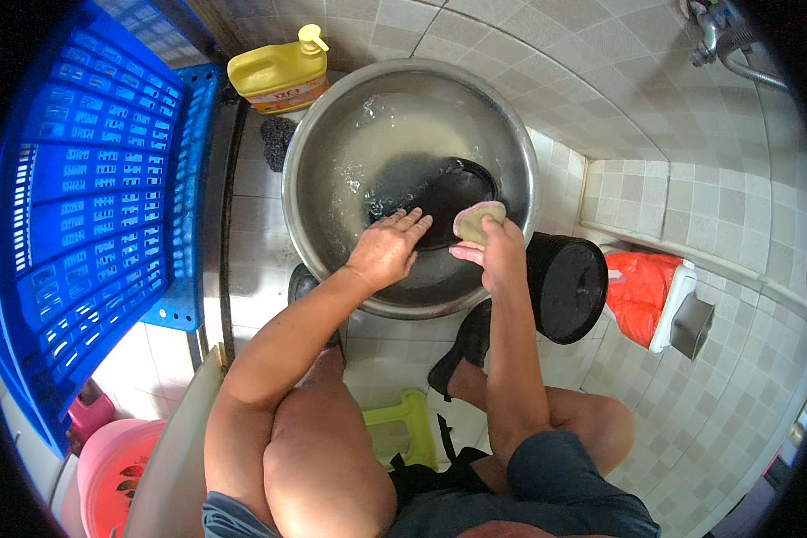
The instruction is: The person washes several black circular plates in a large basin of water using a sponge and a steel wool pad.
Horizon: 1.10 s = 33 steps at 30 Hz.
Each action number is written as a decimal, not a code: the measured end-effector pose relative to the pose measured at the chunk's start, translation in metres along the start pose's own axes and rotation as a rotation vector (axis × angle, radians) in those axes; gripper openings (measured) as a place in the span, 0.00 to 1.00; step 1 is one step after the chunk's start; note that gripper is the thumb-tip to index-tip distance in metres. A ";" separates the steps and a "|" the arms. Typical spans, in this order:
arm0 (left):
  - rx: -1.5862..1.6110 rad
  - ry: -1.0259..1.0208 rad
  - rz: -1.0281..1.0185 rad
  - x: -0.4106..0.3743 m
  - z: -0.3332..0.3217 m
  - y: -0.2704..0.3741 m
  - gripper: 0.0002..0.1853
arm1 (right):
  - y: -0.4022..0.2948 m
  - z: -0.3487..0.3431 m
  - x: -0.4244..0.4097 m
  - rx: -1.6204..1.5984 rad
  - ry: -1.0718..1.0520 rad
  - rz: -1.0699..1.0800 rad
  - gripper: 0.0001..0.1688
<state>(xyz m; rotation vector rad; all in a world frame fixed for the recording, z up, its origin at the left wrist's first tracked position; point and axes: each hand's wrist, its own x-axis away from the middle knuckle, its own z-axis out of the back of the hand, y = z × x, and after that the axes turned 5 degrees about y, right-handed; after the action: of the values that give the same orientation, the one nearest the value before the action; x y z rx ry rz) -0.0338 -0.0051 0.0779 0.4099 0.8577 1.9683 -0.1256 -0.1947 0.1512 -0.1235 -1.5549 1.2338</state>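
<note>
A wide stainless steel basin (313, 168) of cloudy water stands before me. In it lies a round black tray (444, 198), partly under the water, with its far right rim showing. My left hand (385, 249) grips the tray's near left side, its fingers laid across the black surface and its thumb toward me. Above the tray's right edge, my right hand (501, 245) pinches a yellowish sponge pad (479, 222) with a pink edge. The pad's lower part is hidden behind the fingers.
Right of the basin is a stack of black round trays (568, 289), beside a white bin with a red bag (645, 289). A yellow pump bottle (279, 74), dark scrubber (278, 142) and blue crate (101, 168) are left. A metal tap (706, 40) projects from the wall.
</note>
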 end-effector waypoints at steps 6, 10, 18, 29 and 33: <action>0.412 0.307 0.348 -0.015 0.025 0.022 0.15 | -0.010 0.011 -0.006 -0.309 0.031 0.194 0.23; 0.811 0.395 0.638 -0.014 0.023 -0.004 0.10 | 0.030 0.013 -0.046 -0.176 0.015 0.072 0.24; 1.160 0.388 1.023 -0.005 0.005 -0.032 0.20 | 0.069 -0.027 -0.065 0.138 -0.087 -0.007 0.25; 1.265 0.298 1.375 -0.010 0.008 -0.040 0.36 | 0.115 -0.075 -0.049 1.013 0.179 1.002 0.38; 1.377 0.247 1.403 -0.009 0.007 -0.040 0.33 | 0.094 -0.106 -0.094 1.058 0.245 0.790 0.40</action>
<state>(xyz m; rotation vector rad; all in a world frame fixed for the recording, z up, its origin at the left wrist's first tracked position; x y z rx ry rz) -0.0005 0.0037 0.0554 1.9915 2.5024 2.1727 -0.0536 -0.1454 0.0056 -0.1900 -0.4626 2.4041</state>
